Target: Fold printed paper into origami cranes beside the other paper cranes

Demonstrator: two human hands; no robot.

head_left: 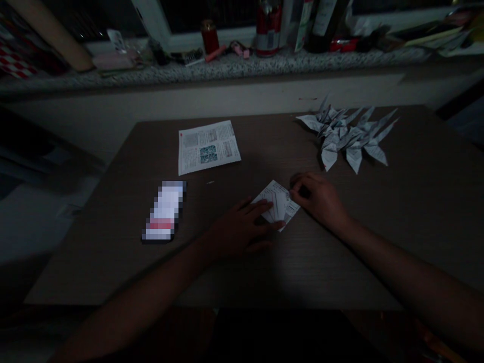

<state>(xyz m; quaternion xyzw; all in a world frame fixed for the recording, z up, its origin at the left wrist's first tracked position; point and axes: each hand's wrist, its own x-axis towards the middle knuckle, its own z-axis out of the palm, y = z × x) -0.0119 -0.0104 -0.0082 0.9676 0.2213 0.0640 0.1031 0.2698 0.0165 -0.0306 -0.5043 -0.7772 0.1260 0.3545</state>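
A small diamond-shaped piece of folded printed paper (281, 202) lies on the dark wooden table, with crease lines and flaps showing. My left hand (239, 228) rests across its left side, fingers spread and pressing down flat. At the paper's right corner, the thumb and fingertips of my right hand (319, 195) are closed in a pinch on the edge. Beyond my right hand sits a cluster of folded paper cranes (346, 133) with pointed tips, made of similar printed paper.
An unfolded printed sheet (209, 147) lies at the table's back. A phone (164, 212) with a lit, pixelated screen is on the left. Behind the table (124, 201), a speckled stone windowsill (227, 65) carries a red can (267, 30), a jar (209, 38), a dark bottle (325, 25) and clutter.
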